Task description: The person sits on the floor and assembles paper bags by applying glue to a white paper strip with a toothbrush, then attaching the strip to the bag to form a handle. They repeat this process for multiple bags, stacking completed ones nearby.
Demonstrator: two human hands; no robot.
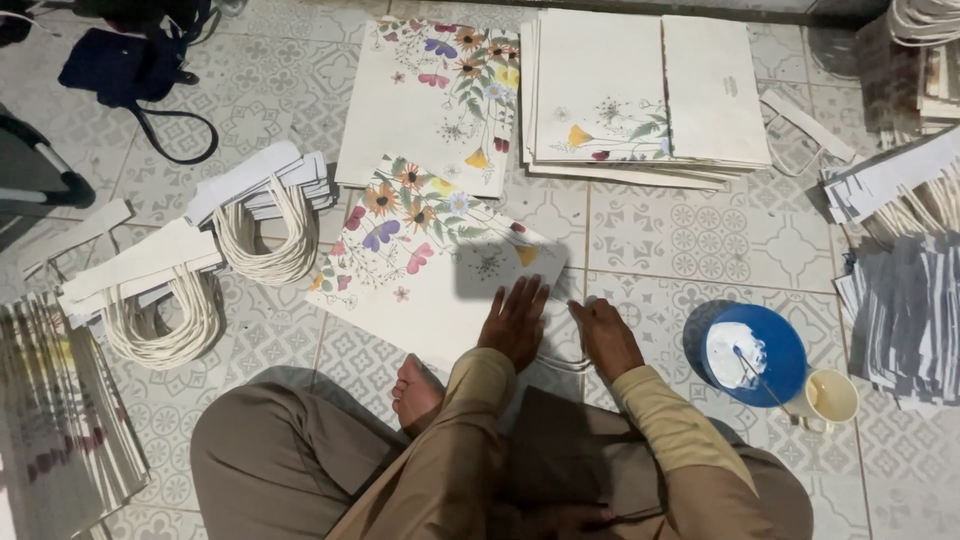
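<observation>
Nearest, left hand (516,322) pressed flat, fingers spread, gripping nothing, on flowered paper bag (420,262) lying on tiled floor (700,240). Just beside, right hand (606,338) palm-down at bag's lower edge, touching white cord handle (566,360); grasp impossible to tell. Right of that, blue dish (748,352) of white glue and cup (828,397). Left, corded handle strips (262,215). Farther off, stacked bags (640,95).

A blue bowl (745,350) of white paste sits on the tiled floor (700,240), a stick resting in it. Touching its lower right is a pale yellow cup (828,397). Up and left of the bowl lies a stack of flat floral sheets (640,95). Far left of it, cord handles on white strips (200,270); a dark bag (130,65) beyond.
</observation>
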